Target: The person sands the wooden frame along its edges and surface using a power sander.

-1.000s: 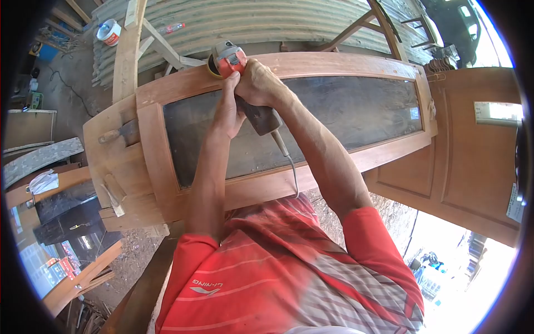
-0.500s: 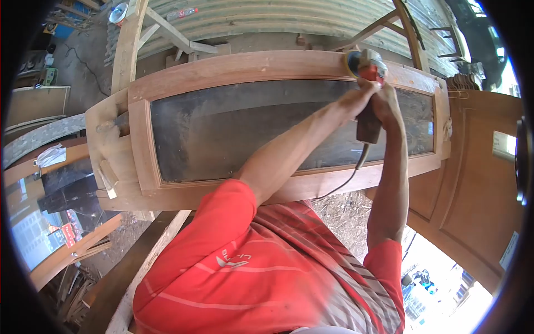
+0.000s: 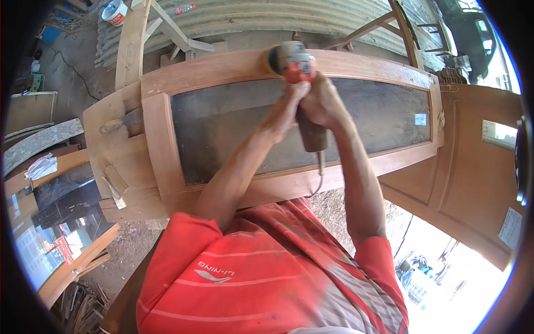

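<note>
Both my hands are closed around an angle grinder (image 3: 312,135), whose red and silver head points away from me. My left hand (image 3: 293,96) wraps the grinder near its head. Just beside it, my right hand (image 3: 324,101) grips the body. A round disc (image 3: 273,60) on the grinder's left side is against or just over the far rail of a wooden framed panel (image 3: 222,65); contact cannot be made out. Dark sheeting (image 3: 233,133) fills the frame's middle. The power cord (image 3: 321,172) hangs from the grinder's rear over the near rail.
The framed panel lies on a wooden workbench (image 3: 119,158). A wooden door (image 3: 467,161) stands at the right. Wooden posts (image 3: 132,50) rise beyond the bench, before corrugated sheeting (image 3: 245,19). A white bucket (image 3: 114,12) is far left, and wood scraps (image 3: 83,309) lie lower left.
Both hands have moved the grinder leftward along the far rail, from near its right end to about its middle. The whole view has shifted slightly.
</note>
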`<state>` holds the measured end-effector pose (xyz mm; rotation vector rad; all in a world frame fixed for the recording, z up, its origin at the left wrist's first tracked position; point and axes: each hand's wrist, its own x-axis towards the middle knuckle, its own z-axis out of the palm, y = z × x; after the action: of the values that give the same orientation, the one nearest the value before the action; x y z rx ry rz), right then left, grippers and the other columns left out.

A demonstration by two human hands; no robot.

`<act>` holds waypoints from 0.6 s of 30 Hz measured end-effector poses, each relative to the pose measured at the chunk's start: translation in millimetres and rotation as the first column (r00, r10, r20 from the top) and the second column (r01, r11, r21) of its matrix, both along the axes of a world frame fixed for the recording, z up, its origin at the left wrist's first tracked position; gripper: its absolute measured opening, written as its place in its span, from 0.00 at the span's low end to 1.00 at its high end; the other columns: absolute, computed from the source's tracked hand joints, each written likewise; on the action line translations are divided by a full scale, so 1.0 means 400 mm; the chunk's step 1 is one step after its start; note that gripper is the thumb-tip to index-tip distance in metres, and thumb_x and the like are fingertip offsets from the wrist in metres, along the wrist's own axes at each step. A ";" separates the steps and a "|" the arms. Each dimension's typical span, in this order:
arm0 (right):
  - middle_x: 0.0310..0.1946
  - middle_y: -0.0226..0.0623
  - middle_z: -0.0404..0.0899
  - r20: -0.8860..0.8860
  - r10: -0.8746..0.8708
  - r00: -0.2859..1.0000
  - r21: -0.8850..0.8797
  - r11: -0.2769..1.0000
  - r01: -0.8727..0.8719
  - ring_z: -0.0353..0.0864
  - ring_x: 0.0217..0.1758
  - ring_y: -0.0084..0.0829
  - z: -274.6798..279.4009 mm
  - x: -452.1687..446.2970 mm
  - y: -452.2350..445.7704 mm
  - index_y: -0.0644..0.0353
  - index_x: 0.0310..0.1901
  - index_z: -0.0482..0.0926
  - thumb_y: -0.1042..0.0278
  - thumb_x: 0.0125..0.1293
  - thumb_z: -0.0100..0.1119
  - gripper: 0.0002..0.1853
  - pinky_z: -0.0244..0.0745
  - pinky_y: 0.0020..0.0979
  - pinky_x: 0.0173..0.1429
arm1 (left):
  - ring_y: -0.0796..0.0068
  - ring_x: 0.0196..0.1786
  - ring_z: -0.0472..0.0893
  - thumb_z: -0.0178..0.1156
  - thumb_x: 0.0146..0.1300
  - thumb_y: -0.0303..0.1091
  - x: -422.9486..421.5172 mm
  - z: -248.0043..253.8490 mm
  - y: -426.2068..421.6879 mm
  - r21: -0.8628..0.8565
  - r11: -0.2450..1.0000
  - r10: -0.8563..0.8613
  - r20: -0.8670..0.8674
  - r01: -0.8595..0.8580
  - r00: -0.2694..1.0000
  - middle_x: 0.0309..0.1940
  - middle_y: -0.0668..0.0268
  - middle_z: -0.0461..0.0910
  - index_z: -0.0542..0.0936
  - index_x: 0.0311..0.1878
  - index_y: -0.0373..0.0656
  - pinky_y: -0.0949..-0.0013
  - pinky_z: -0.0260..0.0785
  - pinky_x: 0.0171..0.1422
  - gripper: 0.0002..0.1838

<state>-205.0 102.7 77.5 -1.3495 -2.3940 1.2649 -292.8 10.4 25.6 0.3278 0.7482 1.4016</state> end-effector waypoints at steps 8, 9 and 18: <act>0.44 0.77 0.83 0.126 0.085 0.988 -0.080 0.994 -0.075 0.86 0.56 0.65 0.023 -0.245 -0.169 0.85 0.50 0.74 0.50 0.63 0.65 0.35 0.82 0.53 0.57 | 0.68 0.73 0.75 0.53 0.78 0.58 -0.197 0.015 -0.193 -0.086 0.975 0.209 0.012 -0.207 0.978 0.69 0.62 0.76 0.69 0.75 0.43 0.58 0.66 0.78 0.34; 0.43 0.77 0.83 0.128 0.060 0.990 -0.063 0.997 -0.052 0.86 0.56 0.64 0.030 -0.229 -0.158 0.85 0.49 0.75 0.50 0.63 0.66 0.35 0.83 0.53 0.57 | 0.68 0.73 0.75 0.53 0.78 0.58 -0.188 0.018 -0.180 -0.078 0.976 0.205 0.011 -0.203 0.979 0.69 0.62 0.76 0.69 0.75 0.43 0.59 0.66 0.78 0.33; 0.38 0.36 0.86 -0.168 -0.276 0.946 -0.146 0.956 0.253 0.84 0.41 0.25 -0.017 0.146 0.071 0.64 0.52 0.83 0.54 0.68 0.68 0.21 0.80 0.34 0.44 | 0.67 0.65 0.79 0.50 0.74 0.70 0.103 -0.005 0.132 0.055 0.980 -0.183 -0.108 0.189 0.977 0.62 0.57 0.80 0.71 0.74 0.43 0.56 0.72 0.65 0.42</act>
<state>-146.6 130.9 70.6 -1.4546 -1.9627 1.4093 -251.5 63.3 23.6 0.5114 0.7377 1.2404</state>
